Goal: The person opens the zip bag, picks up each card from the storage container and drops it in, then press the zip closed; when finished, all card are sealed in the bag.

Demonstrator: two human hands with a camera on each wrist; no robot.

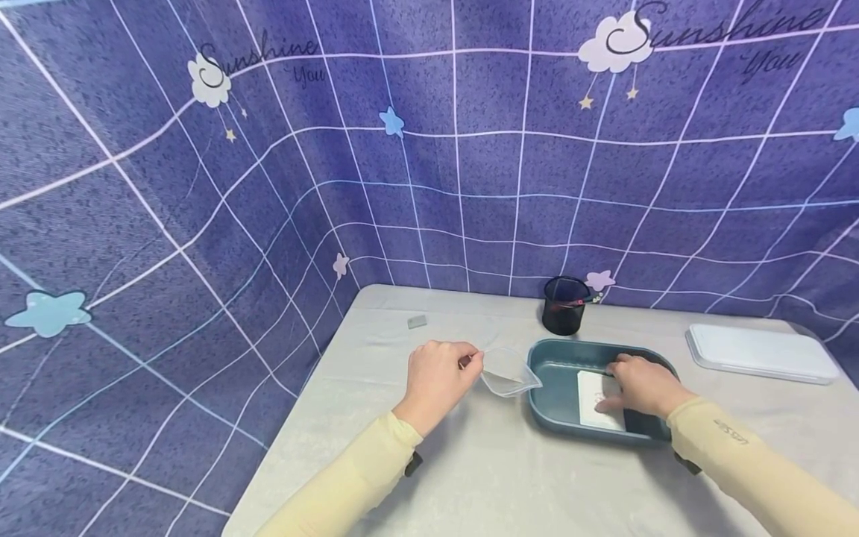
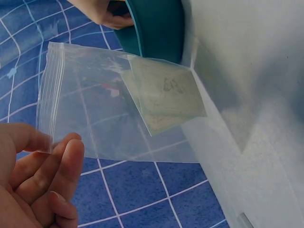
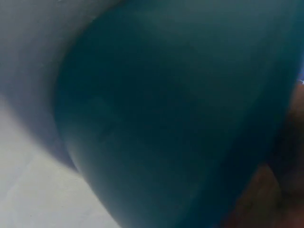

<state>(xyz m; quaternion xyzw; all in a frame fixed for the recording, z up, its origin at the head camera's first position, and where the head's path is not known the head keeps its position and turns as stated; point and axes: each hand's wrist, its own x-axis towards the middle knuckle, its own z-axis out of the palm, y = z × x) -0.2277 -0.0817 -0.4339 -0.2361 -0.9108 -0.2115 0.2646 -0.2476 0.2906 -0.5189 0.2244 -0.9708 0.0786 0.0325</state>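
Note:
My left hand (image 1: 439,380) pinches the zip edge of a clear zip-lock bag (image 1: 508,373) beside the teal tray. In the left wrist view, pale square cards (image 2: 171,92) with a dark printed mark lie inside that bag, at its far end from the fingers. My right hand (image 1: 644,384) reaches into the teal tray (image 1: 555,395), its thumb and fingers spread over a white card (image 1: 590,406) with a faint mark. Whether they grip that card is not clear. In the right wrist view the tray's outer wall (image 3: 156,118) hides most of the hand.
A black mesh pen cup (image 1: 564,309) with pens stands behind the tray. To the right lies a flat pale case (image 1: 761,354). A small grey block (image 1: 417,321) sits at the back left of the white-covered table (image 1: 470,477). Patterned blue curtains (image 1: 496,171) hang behind and at the left.

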